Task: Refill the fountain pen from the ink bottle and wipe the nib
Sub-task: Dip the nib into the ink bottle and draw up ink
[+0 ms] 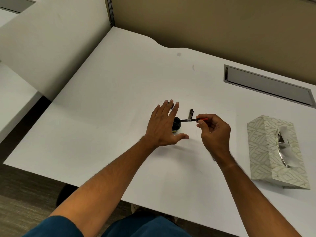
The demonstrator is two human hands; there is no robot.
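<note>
Broadly, white desk (119, 79) as work surface; tissue box (273, 151) at right, likely kept ready for nib wipe. Left hand (162, 127), fingers spread open, beside ink bottle (176, 124), seemingly steadying it. Right hand (213, 132) pinches pen (193, 119) by orange end, nib at bottle mouth for filling. Pen barrel (191, 113) parked behind.

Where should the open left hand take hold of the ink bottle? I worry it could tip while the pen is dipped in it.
Hold the ink bottle by its round lower body, coming from its left, where the left hand is open. The pen enters the mouth from the right, so the neck and right side are blocked.
</note>
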